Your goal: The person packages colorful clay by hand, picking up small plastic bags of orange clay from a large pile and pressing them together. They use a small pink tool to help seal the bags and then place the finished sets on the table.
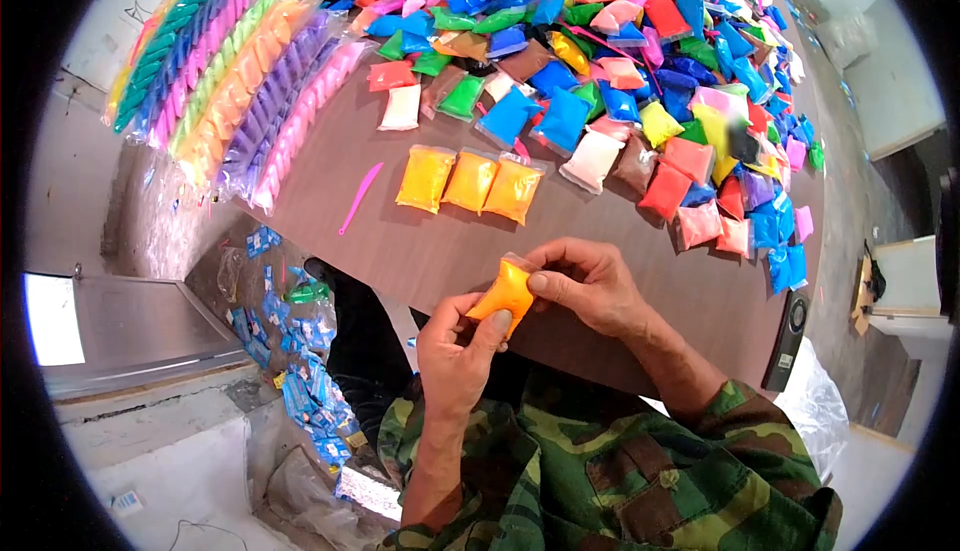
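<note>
Both my hands hold one yellow-orange packet [503, 291] just over the table's near edge. My left hand [462, 344] grips its lower left part, thumb on top. My right hand [588, 286] pinches its upper right side between thumb and fingers. Beyond my hands, three orange packets lie side by side on the brown table [330, 236]: a left one [425, 179], a middle one [470, 181] and a right one [514, 189]. A pink plastic stick [360, 198] lies to their left.
A large pile of coloured packets [600, 81] covers the table's far side. Long bags of twisted coloured material [240, 81] hang over the left edge. A black device [787, 343] is at the right edge. Blue wrappers [310, 391] litter the floor at left.
</note>
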Available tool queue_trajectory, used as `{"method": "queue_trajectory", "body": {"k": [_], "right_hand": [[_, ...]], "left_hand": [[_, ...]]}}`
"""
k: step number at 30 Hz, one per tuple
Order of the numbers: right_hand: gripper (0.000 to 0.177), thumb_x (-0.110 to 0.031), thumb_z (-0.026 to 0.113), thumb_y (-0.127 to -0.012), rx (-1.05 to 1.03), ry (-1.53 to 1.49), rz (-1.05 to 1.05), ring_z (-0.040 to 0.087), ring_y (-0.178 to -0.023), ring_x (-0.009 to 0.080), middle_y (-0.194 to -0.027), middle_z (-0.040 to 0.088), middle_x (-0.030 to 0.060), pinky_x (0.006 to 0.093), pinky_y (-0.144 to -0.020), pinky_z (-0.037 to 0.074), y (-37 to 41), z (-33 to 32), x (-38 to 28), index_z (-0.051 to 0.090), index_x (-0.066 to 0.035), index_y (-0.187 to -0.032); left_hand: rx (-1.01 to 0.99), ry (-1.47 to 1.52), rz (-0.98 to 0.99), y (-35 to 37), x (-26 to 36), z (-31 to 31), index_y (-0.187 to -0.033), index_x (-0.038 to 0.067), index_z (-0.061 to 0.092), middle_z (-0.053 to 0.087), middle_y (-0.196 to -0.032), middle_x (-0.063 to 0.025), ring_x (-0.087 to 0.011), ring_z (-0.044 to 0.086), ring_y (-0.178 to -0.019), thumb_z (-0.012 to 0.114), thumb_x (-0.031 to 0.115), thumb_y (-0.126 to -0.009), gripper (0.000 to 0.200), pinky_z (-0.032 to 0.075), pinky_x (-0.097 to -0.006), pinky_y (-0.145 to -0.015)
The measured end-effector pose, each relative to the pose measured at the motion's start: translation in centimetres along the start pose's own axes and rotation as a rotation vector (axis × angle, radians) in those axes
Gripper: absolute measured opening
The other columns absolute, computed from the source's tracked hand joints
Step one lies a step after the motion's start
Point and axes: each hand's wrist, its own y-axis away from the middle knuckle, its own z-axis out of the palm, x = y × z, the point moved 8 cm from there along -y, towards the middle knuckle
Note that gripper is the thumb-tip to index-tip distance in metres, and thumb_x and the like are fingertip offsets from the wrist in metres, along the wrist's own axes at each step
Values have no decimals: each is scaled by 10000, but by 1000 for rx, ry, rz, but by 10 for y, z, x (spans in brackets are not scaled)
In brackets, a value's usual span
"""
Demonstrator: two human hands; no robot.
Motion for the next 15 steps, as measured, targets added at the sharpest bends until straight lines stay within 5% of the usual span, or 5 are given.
{"method": "queue_trajectory", "body": {"k": [3,12,15], "right_hand": [[249,-151,708,-994,24,5,-21,668,-939,95,-1064,730,44,262,-843,561,0,0,-1,704,25,-1170],[190,-100,703,-984,70,-67,33,667,-894,76,-999,735,25,252,-791,558,2,-3,-1,723,19,-1131],[184,-88,692,-985,120,47,-24,667,-885,74,-995,735,24,248,-783,559,2,-1,-3,724,14,-1135]], "left_hand": [[2,-96,157,0,16,6,-1177,-54,658,723,-996,-81,-102,661,-805,736,173,-981,310,548,-236,-743],[-36,-95,-3,-2,7,5,-1154,-58,669,709,-1018,-84,-111,662,-873,745,219,-976,338,559,-262,-795],[159,-323,146,3,26,1,-1171,-42,663,706,-1108,-123,-178,686,-978,785,165,-928,342,568,-312,-865]]}}
